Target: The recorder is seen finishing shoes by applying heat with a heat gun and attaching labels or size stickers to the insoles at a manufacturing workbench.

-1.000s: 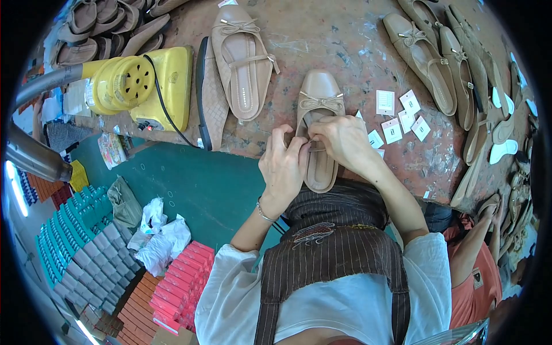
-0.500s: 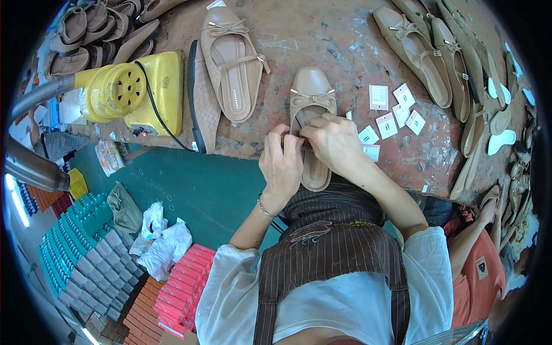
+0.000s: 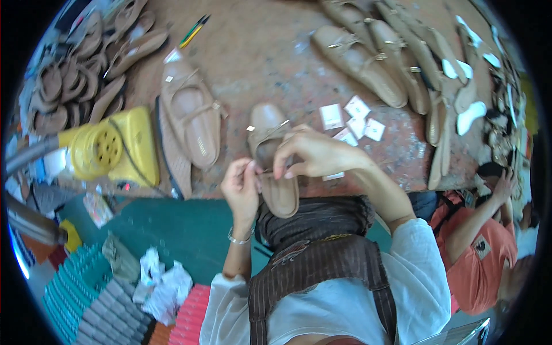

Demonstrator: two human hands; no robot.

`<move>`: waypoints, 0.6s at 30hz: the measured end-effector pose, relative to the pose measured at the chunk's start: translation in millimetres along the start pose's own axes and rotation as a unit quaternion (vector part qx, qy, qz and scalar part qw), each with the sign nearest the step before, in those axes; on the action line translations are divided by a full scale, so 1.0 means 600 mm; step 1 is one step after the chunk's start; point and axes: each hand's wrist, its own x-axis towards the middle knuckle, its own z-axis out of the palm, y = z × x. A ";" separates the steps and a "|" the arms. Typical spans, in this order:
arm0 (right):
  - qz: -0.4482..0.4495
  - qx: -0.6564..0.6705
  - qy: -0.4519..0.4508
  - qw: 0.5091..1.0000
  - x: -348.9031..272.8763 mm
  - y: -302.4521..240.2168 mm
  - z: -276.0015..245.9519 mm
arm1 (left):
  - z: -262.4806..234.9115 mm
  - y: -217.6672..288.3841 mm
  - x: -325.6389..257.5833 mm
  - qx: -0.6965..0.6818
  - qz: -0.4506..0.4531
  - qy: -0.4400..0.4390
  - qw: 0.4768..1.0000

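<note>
Bare worktable (image 3: 259,52) lies open beyond the beige shoe (image 3: 270,155) toward the far edge; the white paper tags (image 3: 351,121) crowd its right side. The flat shoe and sole (image 3: 187,123) and yellow machine (image 3: 109,149) block the left; the shoe row (image 3: 374,57) bars the far right corner.

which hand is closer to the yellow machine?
Left. The left hand is at the tan shoe, on the side toward the yellow machine; the right hand is on the shoe's far side.

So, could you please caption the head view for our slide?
Both hands, left hand and right hand, work on a beige shoe at the table.
</note>
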 end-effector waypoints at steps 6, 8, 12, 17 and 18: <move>0.046 -0.015 -0.008 0.999 0.029 -0.011 -0.005 | -0.011 0.013 0.004 0.026 -0.010 -0.046 0.999; 0.073 -0.009 0.008 0.997 0.029 -0.016 -0.009 | -0.013 0.011 0.007 0.037 -0.015 -0.046 0.998; 0.095 -0.005 0.100 0.990 0.023 0.004 0.018 | -0.013 0.014 0.014 0.019 -0.015 -0.039 0.999; 0.077 -0.014 0.199 0.977 0.018 0.017 0.051 | -0.012 0.009 0.015 0.011 0.008 -0.032 0.999; 0.078 -0.006 0.216 0.973 0.021 0.015 0.055 | -0.013 0.010 0.014 0.018 -0.002 -0.034 0.999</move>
